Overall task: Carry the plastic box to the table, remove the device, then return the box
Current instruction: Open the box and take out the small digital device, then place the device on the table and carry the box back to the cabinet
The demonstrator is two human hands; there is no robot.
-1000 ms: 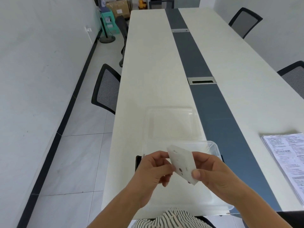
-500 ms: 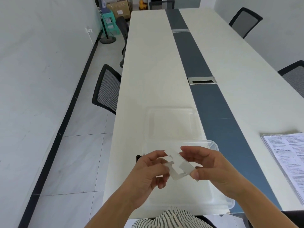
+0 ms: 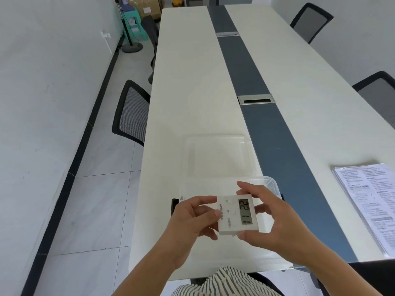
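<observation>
I hold a small white device [image 3: 232,214] with a grey digit screen, face up, above the near end of the table. My left hand [image 3: 192,218] pinches its left edge. Around its right side my right hand [image 3: 269,218] wraps, with fingers at the top and bottom corners. Under both hands stands the clear plastic box [image 3: 271,182] without its lid, mostly hidden by them. Its clear lid [image 3: 218,155] lies flat on the table just beyond the box.
The long white table [image 3: 192,82] has a dark centre strip [image 3: 252,82] with a metal cable hatch [image 3: 255,99]. A stack of printed sheets [image 3: 367,197] lies near the right. Black mesh chairs [image 3: 131,113] stand along both sides. The wall runs close on the left.
The device was back side up a second ago; both hands have turned it over, and its screen now faces me. The box and lid have not moved.
</observation>
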